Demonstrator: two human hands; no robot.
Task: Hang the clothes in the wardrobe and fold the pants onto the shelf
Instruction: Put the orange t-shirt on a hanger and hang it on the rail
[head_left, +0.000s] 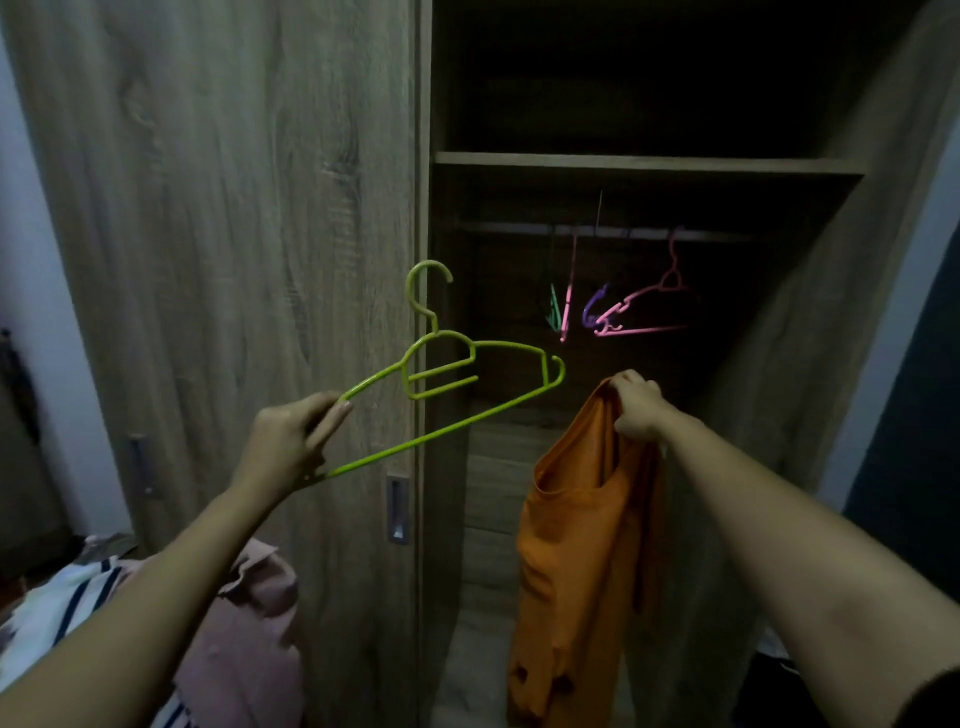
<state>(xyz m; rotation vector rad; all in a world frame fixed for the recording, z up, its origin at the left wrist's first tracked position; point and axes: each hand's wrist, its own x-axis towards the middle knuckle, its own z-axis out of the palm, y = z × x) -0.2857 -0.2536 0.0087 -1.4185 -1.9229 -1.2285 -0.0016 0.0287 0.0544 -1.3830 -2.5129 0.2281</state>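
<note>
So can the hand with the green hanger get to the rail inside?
Probably yes. The wardrobe is open, and the rail has bare space left of the hangers there. The left hand holds the green hanger just outside.

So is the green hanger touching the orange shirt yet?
Apart. The head view shows dark wardrobe between the green hanger in the left hand and the orange shirt in the right hand.

A dark object (18, 384) hangs at the far left edge, too dim to identify. A pale wall (49, 270) stands behind it, beside a dark blue panel (904, 415) at right.
</note>
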